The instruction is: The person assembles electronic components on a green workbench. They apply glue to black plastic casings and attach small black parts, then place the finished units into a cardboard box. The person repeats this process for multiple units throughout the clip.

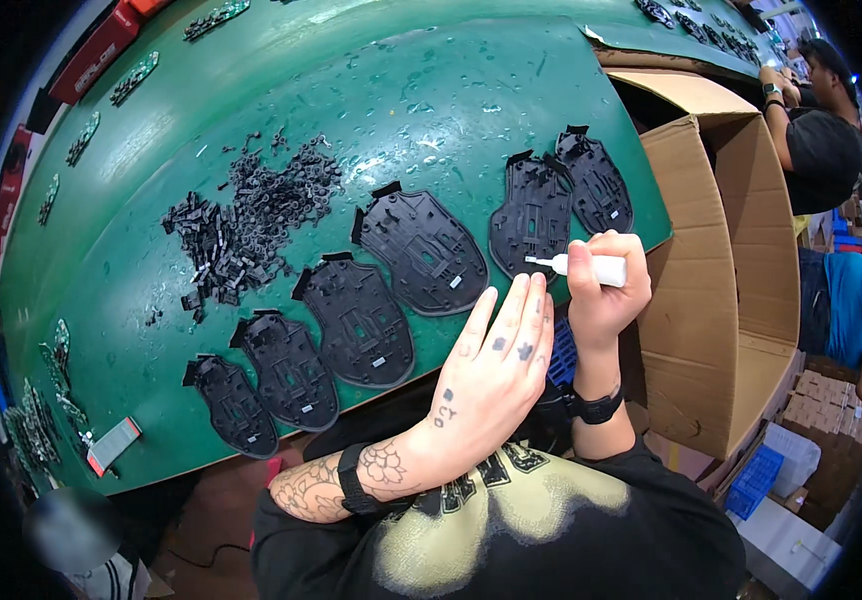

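Observation:
Several black plastic mouse-shaped shells lie in an arc along the near edge of the green table, insides up, each with a small pale mark. My right hand (pixel 606 285) is closed around a small white squeeze bottle (pixel 608 270). The bottle's thin nozzle points left, over the lower end of one shell (pixel 531 215). Flat and with its fingers stretched out, my left hand (pixel 499 362) is just below that nozzle, holding nothing visible. A wider shell (pixel 426 250) lies left of the bottle, and another shell (pixel 596 180) lies at the far right of the row.
A heap of small black plastic parts (pixel 251 220) lies behind the shells on the green table (pixel 371 100). Green circuit boards (pixel 136 78) line the table's left side. An open cardboard box (pixel 686 200) stands against its right edge. Another person (pixel 821 130) is at the upper right.

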Tool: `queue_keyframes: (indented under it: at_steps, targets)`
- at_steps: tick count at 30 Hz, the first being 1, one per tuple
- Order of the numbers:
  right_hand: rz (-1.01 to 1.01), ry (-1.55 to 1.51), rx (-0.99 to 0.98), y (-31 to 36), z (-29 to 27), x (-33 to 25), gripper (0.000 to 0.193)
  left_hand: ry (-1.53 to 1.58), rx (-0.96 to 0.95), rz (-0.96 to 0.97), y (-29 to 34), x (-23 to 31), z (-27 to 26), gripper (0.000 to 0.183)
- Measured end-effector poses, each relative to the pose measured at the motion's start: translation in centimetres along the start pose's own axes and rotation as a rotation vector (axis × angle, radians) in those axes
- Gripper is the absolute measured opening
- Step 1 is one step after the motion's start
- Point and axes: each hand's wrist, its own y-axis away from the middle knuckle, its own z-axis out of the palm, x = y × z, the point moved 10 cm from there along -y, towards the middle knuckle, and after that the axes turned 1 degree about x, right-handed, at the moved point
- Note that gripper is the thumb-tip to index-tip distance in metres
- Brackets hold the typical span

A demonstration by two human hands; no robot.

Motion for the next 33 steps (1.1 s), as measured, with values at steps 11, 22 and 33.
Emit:
queue_keyframes:
  at_steps: [11,22,33]
  targets:
    - [0.197,0.018,0.409,-1.6,-6.7,3.3,0.020,0.020,-0.020,0.009,-0.1,-0.1,0.1,0.059]
    - [0.145,0.102,0.385,-4.2,-7.7,5.2,0.025,0.053,0.013,-0.010,-0.3,0.0,0.0,0.058]
    - [0.104,0.099,0.337,-4.4,-7.0,5.3,0.029,0.080,0.022,-0.008,-0.3,-0.2,-0.1,0.057]
